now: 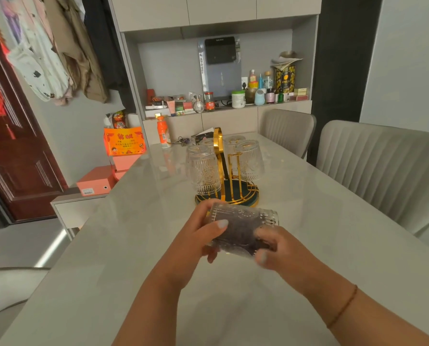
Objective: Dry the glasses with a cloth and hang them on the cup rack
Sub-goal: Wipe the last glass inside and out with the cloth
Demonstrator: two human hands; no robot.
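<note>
A clear ribbed glass [243,221] lies on its side in the air above the table, its base toward the right. My left hand [198,233] grips its left end. My right hand [281,248] is at the glass's near side, fingers on a dark cloth [241,232] stuffed inside the glass. Just beyond stands the gold cup rack [223,171] on a dark round base, with several glasses hung upside down on it, one large at the left [203,171] and one at the right [249,158].
The pale marble table [133,245] stretches away to a wall cabinet. An orange bottle [163,132] and keys sit at its far end. Two grey chairs [373,166] stand along the right side. Orange boxes [97,179] sit on a low stand at the left.
</note>
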